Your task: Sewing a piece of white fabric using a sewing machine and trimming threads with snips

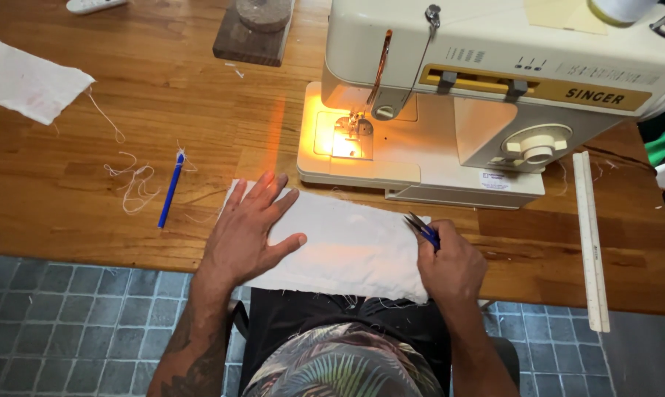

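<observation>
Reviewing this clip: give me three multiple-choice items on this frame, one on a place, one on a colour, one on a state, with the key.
1. Where does the blue pencil lie?
A. left of the white cloth
B. on the sewing machine
C. on the floor

2. What colour are the handles of the thread snips?
A. red
B. blue
C. green

3. How is the left hand?
A. fisted
B. flat on the cloth
C. lifted

Key: A, it lies on the wooden table left of the cloth; B, blue shows in the right hand; B, fingers spread, pressing.
</observation>
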